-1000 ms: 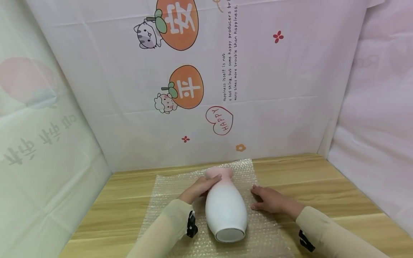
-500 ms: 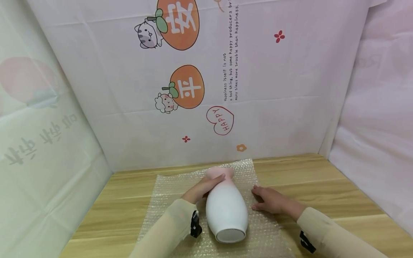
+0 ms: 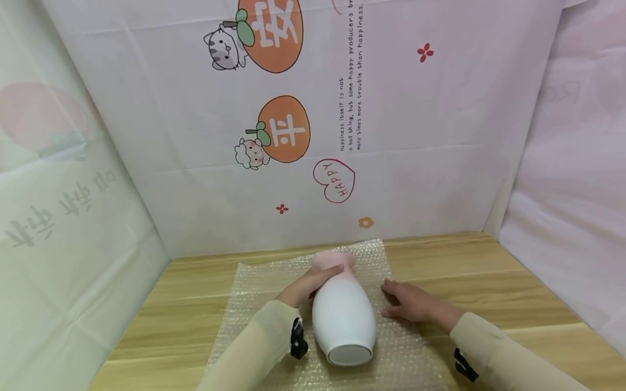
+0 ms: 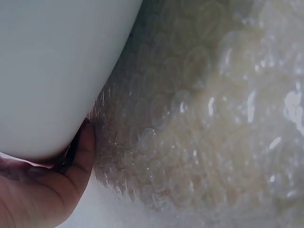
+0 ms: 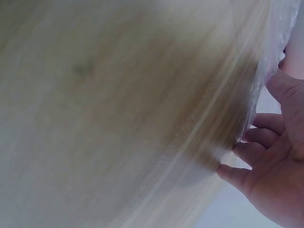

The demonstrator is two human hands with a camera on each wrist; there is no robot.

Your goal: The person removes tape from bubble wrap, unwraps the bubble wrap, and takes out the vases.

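Note:
A white vase [image 3: 344, 320] with a pink neck lies on its side on a sheet of clear bubble wrap [image 3: 246, 296], its round base facing me. My left hand [image 3: 307, 285] grips the vase at the neck, fingers across the top. In the left wrist view that hand's curled fingers [image 4: 83, 159] reach beneath the vase [image 4: 52, 71], over the bubble wrap [image 4: 199, 128]. To the right, my right hand [image 3: 413, 303] rests at the wrap's edge, thumb and fingers apart. The right wrist view has its fingertips [image 5: 241, 152] at the wrap's edge [image 5: 278, 33].
A wood-grain table [image 3: 469, 271] lies under everything. White printed cloth [image 3: 415, 136] hangs behind the table, and more cloth stands at the left [image 3: 58, 217] and right. Each sleeve has a black device [image 3: 297, 339] at the wrist.
My left hand has shifted very slightly to the right and farther over the vase's neck. The right hand, the vase and the bubble wrap stay in place.

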